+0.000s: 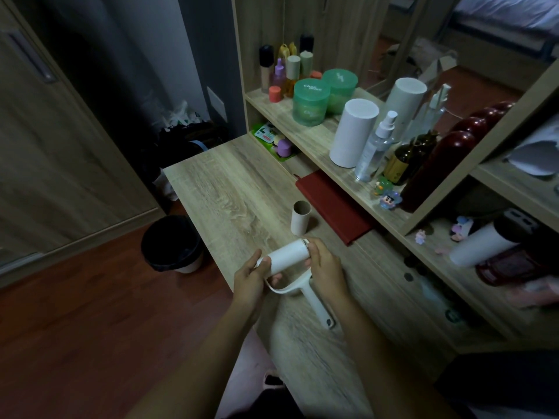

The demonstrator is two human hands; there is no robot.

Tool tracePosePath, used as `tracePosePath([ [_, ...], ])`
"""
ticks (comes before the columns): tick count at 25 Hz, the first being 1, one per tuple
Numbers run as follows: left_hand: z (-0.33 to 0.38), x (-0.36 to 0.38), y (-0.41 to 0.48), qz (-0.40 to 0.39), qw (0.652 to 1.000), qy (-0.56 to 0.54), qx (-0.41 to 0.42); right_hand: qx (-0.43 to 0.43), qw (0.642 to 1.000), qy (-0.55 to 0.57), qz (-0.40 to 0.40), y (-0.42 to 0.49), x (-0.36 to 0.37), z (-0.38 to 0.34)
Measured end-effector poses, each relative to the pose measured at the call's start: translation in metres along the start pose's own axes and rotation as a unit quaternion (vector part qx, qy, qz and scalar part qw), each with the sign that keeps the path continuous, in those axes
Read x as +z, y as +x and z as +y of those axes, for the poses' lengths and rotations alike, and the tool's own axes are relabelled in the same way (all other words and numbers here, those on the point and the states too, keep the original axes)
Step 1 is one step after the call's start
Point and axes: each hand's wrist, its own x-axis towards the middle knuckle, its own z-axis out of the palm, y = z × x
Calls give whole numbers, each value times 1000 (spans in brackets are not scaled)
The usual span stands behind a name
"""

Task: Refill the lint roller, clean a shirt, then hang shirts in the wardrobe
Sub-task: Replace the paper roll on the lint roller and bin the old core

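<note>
So the left hand is gripping the 9 o'clock end of the white paper refill roll on the white plastic lint roller, right hand pinching the 3 o'clock end, over the pale wooden desk; I'd be pushing it squarely home

**Clearance around the cardboard tube standing on the desk**

Left of and beyond the tube: bare desktop, open as far as the purple jar at the far end. Just right of the tube: red notebook, lying flat, partly under the loaded shelf. Nearer than the tube: lint roller, gripped by left hand and right hand.
</note>
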Motion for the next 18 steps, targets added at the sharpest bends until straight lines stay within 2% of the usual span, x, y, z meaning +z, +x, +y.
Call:
tracePosePath([
  [4, 3, 6, -5, -2, 1000, 10, 12, 8, 1000, 12, 5, 2, 2, 4],
  [7, 4, 3, -4, -3, 1000, 16, 25, -16, 1000, -17, 7, 3, 1, 8],
  [11, -1, 1, -5, -7, 1000, 5, -1, -9, 1000, -23, 0, -1, 2, 12],
  [15, -6, -6, 2, 51, 999, 14, 13, -30, 997, -51, 42, -3, 4, 20],
  [18, -5, -12, 6, 84, 996, 1, 19, -22, 991, -120, 60, -2, 1, 35],
])
